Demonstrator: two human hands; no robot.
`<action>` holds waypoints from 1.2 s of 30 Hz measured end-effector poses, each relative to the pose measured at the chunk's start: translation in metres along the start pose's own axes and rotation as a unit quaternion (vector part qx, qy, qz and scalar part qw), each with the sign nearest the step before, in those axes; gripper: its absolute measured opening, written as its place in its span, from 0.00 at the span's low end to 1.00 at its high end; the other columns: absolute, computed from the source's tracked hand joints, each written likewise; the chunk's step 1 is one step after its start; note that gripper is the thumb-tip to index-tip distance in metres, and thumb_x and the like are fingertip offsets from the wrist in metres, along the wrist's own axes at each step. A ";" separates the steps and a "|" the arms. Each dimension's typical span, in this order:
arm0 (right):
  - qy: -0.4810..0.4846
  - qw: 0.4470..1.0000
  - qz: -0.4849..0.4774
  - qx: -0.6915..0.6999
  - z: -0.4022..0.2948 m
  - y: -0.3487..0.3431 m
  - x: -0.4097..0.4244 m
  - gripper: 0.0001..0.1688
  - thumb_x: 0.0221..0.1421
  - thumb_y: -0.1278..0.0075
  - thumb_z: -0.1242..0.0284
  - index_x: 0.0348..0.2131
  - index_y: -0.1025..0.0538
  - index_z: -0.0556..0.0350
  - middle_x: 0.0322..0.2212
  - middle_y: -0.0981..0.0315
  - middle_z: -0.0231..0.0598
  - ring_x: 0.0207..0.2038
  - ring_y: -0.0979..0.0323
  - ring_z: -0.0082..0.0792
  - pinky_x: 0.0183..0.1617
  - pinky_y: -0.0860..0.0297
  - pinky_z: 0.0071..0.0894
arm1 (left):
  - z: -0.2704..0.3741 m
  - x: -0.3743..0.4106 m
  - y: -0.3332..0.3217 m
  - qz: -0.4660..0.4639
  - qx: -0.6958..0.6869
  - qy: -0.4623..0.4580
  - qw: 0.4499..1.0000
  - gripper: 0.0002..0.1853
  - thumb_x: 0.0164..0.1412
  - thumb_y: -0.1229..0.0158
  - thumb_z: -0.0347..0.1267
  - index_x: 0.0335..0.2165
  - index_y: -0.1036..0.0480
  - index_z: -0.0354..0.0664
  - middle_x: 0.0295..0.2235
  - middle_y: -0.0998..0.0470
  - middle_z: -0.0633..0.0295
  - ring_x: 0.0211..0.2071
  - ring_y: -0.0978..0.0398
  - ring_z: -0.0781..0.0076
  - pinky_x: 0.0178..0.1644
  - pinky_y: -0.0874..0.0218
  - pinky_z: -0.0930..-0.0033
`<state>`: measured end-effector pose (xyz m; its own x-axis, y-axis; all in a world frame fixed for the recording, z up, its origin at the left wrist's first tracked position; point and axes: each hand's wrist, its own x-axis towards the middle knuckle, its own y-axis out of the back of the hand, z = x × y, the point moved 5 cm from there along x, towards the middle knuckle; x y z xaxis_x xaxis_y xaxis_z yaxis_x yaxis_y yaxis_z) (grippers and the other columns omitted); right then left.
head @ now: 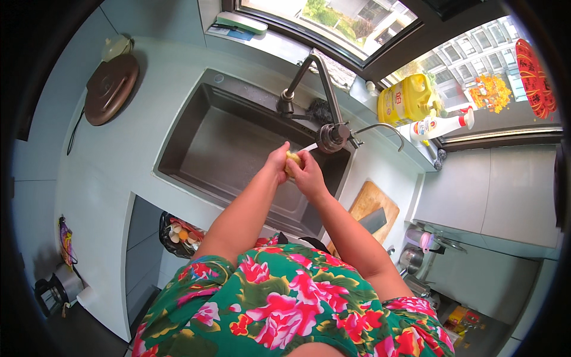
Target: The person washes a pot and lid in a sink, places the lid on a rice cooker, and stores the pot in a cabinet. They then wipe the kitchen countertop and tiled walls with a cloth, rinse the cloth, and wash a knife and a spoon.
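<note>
Over the dark sink [214,129], both my hands are closed around a small pale-yellow piece of food [293,158], perhaps a peeled potato. My left hand [277,163] cups it from the left, thumb pointing up. From the right, my right hand [308,173] presses its thumb and fingers on it. Much of the piece is hidden by my fingers. White water runs from the dark metal faucet [331,137] right beside my hands.
A cleaver [373,222] lies on a wooden cutting board [387,201] right of the sink. Along the sill stand a yellow jug [403,100] and a white spray bottle [439,127]. Left on the counter is a brown lidded appliance [111,89]. A black bag [167,241] holding eggshells hangs below.
</note>
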<state>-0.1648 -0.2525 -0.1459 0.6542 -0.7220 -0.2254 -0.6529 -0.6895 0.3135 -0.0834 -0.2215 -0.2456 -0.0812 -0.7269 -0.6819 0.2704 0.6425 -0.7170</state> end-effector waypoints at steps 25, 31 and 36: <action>-0.187 0.935 0.036 0.300 -0.011 -0.004 0.051 0.37 0.65 0.51 0.57 0.66 0.39 0.54 0.63 0.42 0.40 0.62 0.42 0.38 0.64 0.42 0.40 | -0.007 -0.048 -0.076 0.007 0.054 -0.219 0.974 0.27 0.73 0.61 0.51 0.60 0.33 0.49 0.55 0.27 0.66 0.56 0.31 0.69 0.62 0.43 0.60; -0.049 0.989 0.044 0.132 0.045 0.010 0.071 0.32 0.66 0.53 0.60 0.66 0.38 0.40 0.53 0.32 0.41 0.56 0.37 0.36 0.59 0.37 0.44 | 0.011 -0.048 -0.079 -0.075 -0.059 -0.137 0.986 0.24 0.74 0.63 0.48 0.56 0.31 0.49 0.51 0.24 0.64 0.49 0.27 0.70 0.54 0.35 0.60; -0.196 0.887 0.040 0.416 -0.001 0.011 0.058 0.35 0.67 0.53 0.61 0.68 0.44 0.35 0.50 0.30 0.33 0.45 0.33 0.30 0.56 0.36 0.42 | 0.001 -0.057 -0.087 0.026 0.048 -0.207 0.977 0.27 0.73 0.62 0.51 0.58 0.32 0.47 0.53 0.26 0.63 0.53 0.29 0.66 0.57 0.38 0.59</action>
<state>-0.1338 -0.3015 -0.1550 0.5158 -0.6235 -0.5874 -0.8541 -0.3216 -0.4087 -0.1015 -0.2355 -0.1442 0.3236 -0.7431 -0.5857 0.3549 0.6691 -0.6529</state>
